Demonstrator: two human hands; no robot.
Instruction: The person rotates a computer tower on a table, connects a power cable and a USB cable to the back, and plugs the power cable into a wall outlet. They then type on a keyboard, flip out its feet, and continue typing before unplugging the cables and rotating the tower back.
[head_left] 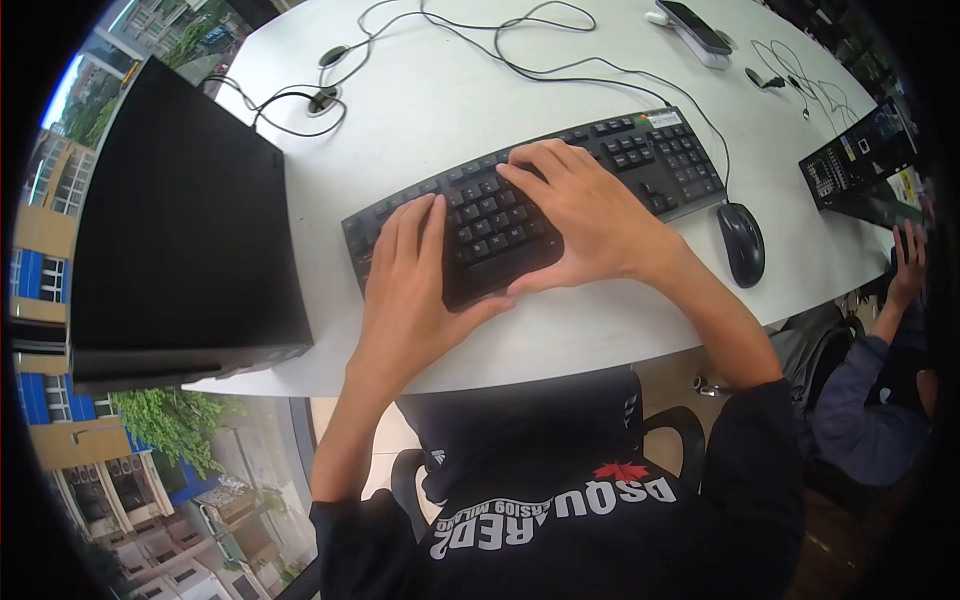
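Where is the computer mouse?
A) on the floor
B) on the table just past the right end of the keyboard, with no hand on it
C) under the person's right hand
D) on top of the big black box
B: the mouse lies on the table beside the right end of the keyboard, untouched, while the left hand and right hand both rest on the keys.

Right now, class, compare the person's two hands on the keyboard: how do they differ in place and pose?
The left hand lies on the keyboard's left end, fingers together pointing up the keys; the right hand covers the middle keys, fingers angled leftward. The left hand sits nearer the desk edge; the right hand lies nearer the mouse. Both rest flat, palms down, holding nothing.
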